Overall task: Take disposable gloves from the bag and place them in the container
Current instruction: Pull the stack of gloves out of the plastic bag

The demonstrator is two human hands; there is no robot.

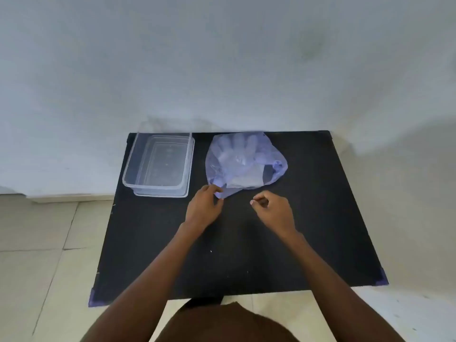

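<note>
A thin purple plastic bag (274, 164) lies on the black table (308, 230) at the back middle. Clear disposable gloves (237, 154) show through it, fingers pointing to the wall. A clear rectangular container (158, 164) stands open to the left of the bag, with nothing visible inside. My left hand (203, 209) pinches the bag's near left corner between thumb and fingers. My right hand (274, 211) hovers just below the bag's near edge, fingers curled, thumb and forefinger close together, apart from the bag.
The table stands against a pale wall. Purple tape marks its near corners (95, 298). Tiled floor lies to the left and right. My dark clothing fills the bottom middle of the view.
</note>
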